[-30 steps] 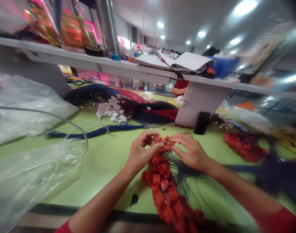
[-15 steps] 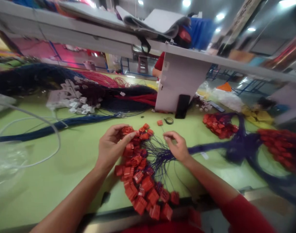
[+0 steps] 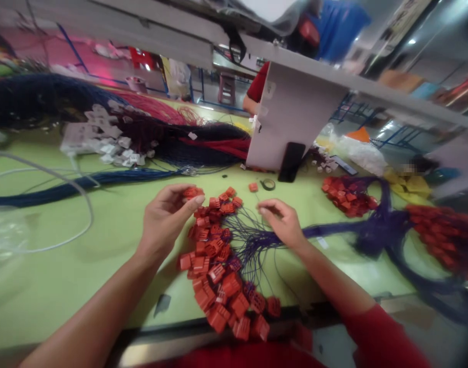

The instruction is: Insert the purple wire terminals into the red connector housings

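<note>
My left hand (image 3: 162, 217) pinches a red plastic connector (image 3: 193, 192) between thumb and fingers, just left of the pile's upper end. A curved pile of red connectors (image 3: 218, 260) lies on the green table, with thin purple wires (image 3: 257, 243) running from it into a bundle on the right. Above that bundle my right hand (image 3: 282, 220) is closed in a pinch, a thin wire rising from its fingertips. One loose red connector (image 3: 253, 187) sits just beyond them, beside a roll of black tape (image 3: 268, 184).
A black phone (image 3: 292, 162) leans against a white upright panel (image 3: 295, 112). Dark blue wires (image 3: 76, 185) and white connectors (image 3: 114, 145) lie at left. More red connectors (image 3: 349, 197) with purple wires are on the right. A shelf (image 3: 172, 38) crosses above. Another person's arm (image 3: 257, 92) shows behind the panel.
My left hand has moved left, carrying its red connector away from the pile. My right hand stays pinched in nearly the same place. The camera view has shifted slightly.
</note>
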`<state>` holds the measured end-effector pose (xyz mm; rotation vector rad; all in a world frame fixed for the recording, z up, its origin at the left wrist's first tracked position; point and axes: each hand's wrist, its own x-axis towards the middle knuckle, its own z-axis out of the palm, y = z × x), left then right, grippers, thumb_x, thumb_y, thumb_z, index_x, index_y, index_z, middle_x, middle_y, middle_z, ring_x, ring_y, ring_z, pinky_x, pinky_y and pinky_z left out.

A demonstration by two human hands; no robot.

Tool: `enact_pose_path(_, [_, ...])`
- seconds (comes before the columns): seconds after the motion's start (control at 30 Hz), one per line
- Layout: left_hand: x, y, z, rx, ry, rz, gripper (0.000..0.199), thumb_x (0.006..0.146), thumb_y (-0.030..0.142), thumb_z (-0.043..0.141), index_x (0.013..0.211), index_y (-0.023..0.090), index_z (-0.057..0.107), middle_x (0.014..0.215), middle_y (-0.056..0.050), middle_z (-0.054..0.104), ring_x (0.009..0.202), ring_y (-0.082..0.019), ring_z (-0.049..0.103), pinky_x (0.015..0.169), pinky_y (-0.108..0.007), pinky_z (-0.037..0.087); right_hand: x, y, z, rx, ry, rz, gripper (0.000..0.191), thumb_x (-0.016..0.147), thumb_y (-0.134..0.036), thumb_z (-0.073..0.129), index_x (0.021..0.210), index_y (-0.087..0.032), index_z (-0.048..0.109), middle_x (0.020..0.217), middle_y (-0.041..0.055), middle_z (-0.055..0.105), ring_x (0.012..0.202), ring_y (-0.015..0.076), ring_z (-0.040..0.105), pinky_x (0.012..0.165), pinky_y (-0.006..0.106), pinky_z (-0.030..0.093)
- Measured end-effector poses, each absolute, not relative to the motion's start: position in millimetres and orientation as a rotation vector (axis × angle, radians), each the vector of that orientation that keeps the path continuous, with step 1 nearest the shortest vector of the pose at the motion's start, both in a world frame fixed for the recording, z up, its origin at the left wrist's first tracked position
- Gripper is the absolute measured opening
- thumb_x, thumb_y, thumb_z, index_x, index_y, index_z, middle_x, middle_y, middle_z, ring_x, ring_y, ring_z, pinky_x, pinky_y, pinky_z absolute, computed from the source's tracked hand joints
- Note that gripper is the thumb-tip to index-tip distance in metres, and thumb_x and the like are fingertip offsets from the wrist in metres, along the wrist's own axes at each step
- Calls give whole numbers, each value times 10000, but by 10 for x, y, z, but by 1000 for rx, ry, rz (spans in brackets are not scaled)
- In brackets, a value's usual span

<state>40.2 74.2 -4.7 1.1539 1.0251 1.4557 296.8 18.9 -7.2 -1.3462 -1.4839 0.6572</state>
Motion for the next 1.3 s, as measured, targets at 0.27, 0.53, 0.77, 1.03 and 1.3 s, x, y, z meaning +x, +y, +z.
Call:
enact_pose_path(0.27, [435,714,-30,1127,1001,1414,343,676,322,890,936,185,714,869,-35,726,715,-150,649,599,-243,535,2564,233,102,-982,-2093,643,125,978,-238,594,992,-224,717,961,55,745,906,179,693,868,352,561])
enact_pose_path(0.53, [421,691,-47,1130,980,1382,381,677,328,890,980,189,705,906,-47,745,778,-168,671,648,-249,540,2366,260,-20,-990,-2409,366,117,952,-186,611,952,-170,727,929,92,688,857,215,607,807,374,525])
enact_pose_path(0.77, [440,647,-56,1175,945,1284,508,681,332,886,1135,187,711,873,-42,750,728,-161,662,630,-252,534,2355,247,-43,-1050,-2239,490,135,991,-216,550,891,-194,638,885,64,676,845,199,597,814,359,501])
enact_pose_path(1.03, [416,540,-125,1565,1086,1162,416,779,450,805,1123,240,705,1016,-64,773,759,-193,698,690,-289,572,2445,61,-73,-1084,-1552,939,221,1028,-394,484,977,-203,585,704,-15,616,632,126,578,657,260,501])
enact_pose_path(1.3, [462,437,-235,2027,1009,1023,406,822,538,720,1145,292,722,1089,-29,786,856,-223,772,715,-269,637,2518,-46,-245,-1092,-1402,1024,336,1027,-500,449,925,-190,532,672,-27,585,573,104,491,627,237,451])
